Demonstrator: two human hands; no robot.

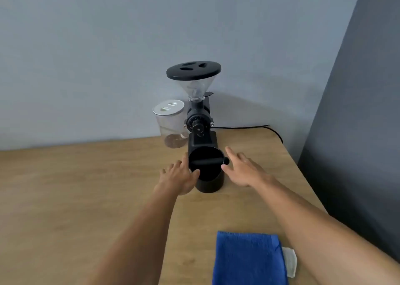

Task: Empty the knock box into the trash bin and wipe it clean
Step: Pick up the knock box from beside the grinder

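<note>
Two spread hands (180, 174) flanking knock box (208, 177)

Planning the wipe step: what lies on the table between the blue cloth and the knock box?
Nothing: the head view shows bare wooden table between the blue cloth and the knock box. The forearms only flank that stretch.

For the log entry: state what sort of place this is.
Probably a small home or office coffee corner: a coffee grinder with a hopper, a black knock box before it, and a clear lidded canister on a wooden table against a plain wall.
</note>
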